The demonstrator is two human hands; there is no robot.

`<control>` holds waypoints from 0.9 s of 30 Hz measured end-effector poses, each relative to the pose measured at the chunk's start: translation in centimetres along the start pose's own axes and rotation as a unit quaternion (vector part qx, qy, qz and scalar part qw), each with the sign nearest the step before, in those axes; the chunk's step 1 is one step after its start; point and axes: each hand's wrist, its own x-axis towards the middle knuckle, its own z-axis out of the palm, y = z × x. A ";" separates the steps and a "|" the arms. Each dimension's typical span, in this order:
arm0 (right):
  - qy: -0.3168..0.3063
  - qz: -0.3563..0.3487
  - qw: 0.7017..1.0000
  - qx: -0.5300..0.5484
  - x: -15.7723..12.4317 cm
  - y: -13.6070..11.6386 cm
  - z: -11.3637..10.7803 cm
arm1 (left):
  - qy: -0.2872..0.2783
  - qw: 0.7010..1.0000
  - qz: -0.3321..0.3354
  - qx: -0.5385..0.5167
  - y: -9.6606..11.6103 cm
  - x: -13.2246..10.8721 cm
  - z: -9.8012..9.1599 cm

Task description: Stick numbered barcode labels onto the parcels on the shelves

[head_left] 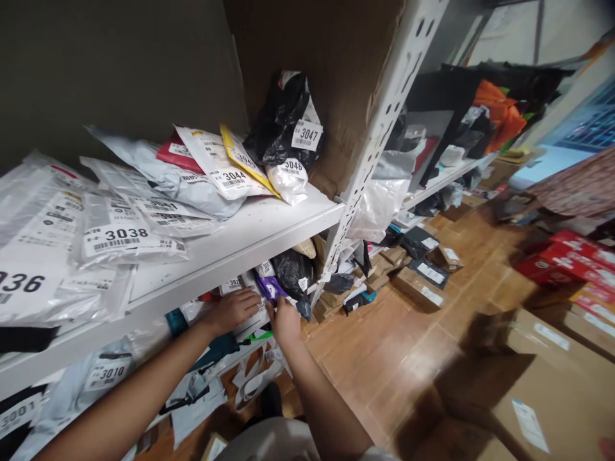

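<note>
Under the front edge of the white shelf (250, 238), both bare forearms are reaching into the tier below, where numbered mail packets are standing packed together. The left hand (236, 310) is lying open, fingers spread and pressing flat on a white labelled packet (234, 283). Just beside it, the right hand (284, 321) is reaching up with its fingertips at the lower edge of a purple packet (270, 287). Whether it is actually pinching that edge I cannot tell. The purple packet is sitting wedged between the white ones and a black bag (292, 269) to its right.

The work looks to be at the searching stage, with packets being parted so that their labels can be read, and nothing lifted clear yet. Drawing the purple one out would call for a firm pinch on its edge while the left hand is holding its neighbours back, since they are leaning on each other.

On top of the shelf, the flat packet marked 3038 (127, 237) and the black bag marked 3047 (288, 121) are lying untouched. Farther off, cardboard boxes (528, 384) are crowding the wooden floor (384, 346).
</note>
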 end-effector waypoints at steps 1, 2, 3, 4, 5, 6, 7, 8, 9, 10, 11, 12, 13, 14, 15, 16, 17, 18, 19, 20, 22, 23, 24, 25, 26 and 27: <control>0.005 -0.032 0.999 0.009 -0.4 0.5 0.0 | 0.009 1.000 0.021 -0.008 -0.1 0.1 0.0; 0.005 -0.075 0.997 0.022 -0.7 1.0 0.1 | 0.016 0.999 0.033 -0.014 -0.1 0.1 0.0; -0.001 -0.124 0.992 0.038 -1.0 1.3 0.2 | 0.024 0.999 0.036 -0.019 -0.2 0.0 0.1; -0.010 -0.171 0.984 0.055 -1.2 1.6 0.4 | 0.033 0.999 0.031 -0.023 -0.2 -0.2 0.1; -0.018 -0.211 0.975 0.070 -1.3 1.7 0.7 | 0.043 0.998 0.025 -0.025 -0.2 -0.4 0.2; -0.017 -0.238 0.968 0.083 -1.3 1.7 1.1 | 0.055 0.998 0.019 -0.026 -0.2 -0.5 0.3; -0.006 -0.251 0.964 0.090 -1.2 1.7 1.5 | 0.065 0.998 0.013 -0.024 0.0 -0.7 0.3; 0.011 -0.252 0.963 0.093 -1.0 1.5 2.0 | 0.065 0.998 0.002 -0.018 0.1 -0.7 0.3; 0.029 -0.245 0.965 0.091 -0.7 1.4 2.5 | 0.055 0.998 -0.021 -0.004 0.3 -0.5 0.2; 0.046 -0.234 0.967 0.087 -0.2 1.2 2.9 | 0.033 0.997 -0.061 0.017 0.4 -0.3 0.0; 0.059 -0.220 0.970 0.081 0.2 1.0 3.3 | -0.005 0.992 -0.119 0.042 0.5 0.0 -0.3; 0.068 -0.203 0.974 0.076 0.6 0.9 3.7 | -0.054 0.979 -0.186 0.065 0.5 0.3 -0.7; 0.072 -0.184 0.978 0.072 1.0 0.9 4.1 | -0.104 0.959 -0.249 0.081 0.4 0.6 -1.0; 0.082 -0.160 0.981 0.070 1.3 0.9 4.4 | -0.145 0.939 -0.299 0.091 0.2 0.8 -1.4; 0.100 -0.129 0.984 0.071 1.5 0.9 4.7 | -0.174 0.923 -0.330 0.092 -0.1 0.9 -1.8; 0.120 -0.098 0.985 0.074 1.6 1.0 5.0 | -0.194 0.913 -0.347 0.088 -0.5 0.8 -2.1; 0.141 -0.071 0.984 0.077 1.6 1.1 5.2 | -0.208 0.908 -0.355 0.085 -0.9 0.6 -2.4; 0.157 -0.053 0.983 0.081 1.6 1.2 5.3 | -0.215 0.904 -0.359 0.085 -1.2 0.3 -2.6; 0.166 -0.045 0.982 0.084 1.6 1.3 5.4 | -0.223 0.901 -0.363 0.089 -1.4 0.0 -2.7; 0.166 -0.050 0.981 0.084 1.5 1.5 5.3 | -0.230 0.898 -0.363 0.095 -1.6 -0.4 -2.8; 0.155 -0.081 0.982 0.071 1.6 1.8 4.9 | -0.240 0.902 -0.345 0.101 -1.9 -1.2 -2.9; 0.157 -0.092 0.981 0.065 1.7 1.9 4.6 | -0.243 0.909 -0.326 0.096 -2.0 -1.5 -3.0; 0.166 -0.096 0.980 0.061 1.9 1.9 4.4 | -0.247 0.916 -0.304 0.090 -2.3 -1.8 -3.1; 0.181 -0.092 0.977 0.064 2.1 1.9 4.2 | -0.251 0.922 -0.283 0.083 -2.5 -2.0 -3.2; 0.198 -0.083 0.974 0.075 2.3 1.8 4.1 | -0.253 0.928 -0.263 0.075 -2.8 -2.3 -3.2; 0.217 -0.071 0.969 0.095 2.6 1.7 4.1 | -0.254 0.934 -0.243 0.061 -3.2 -2.4 -3.3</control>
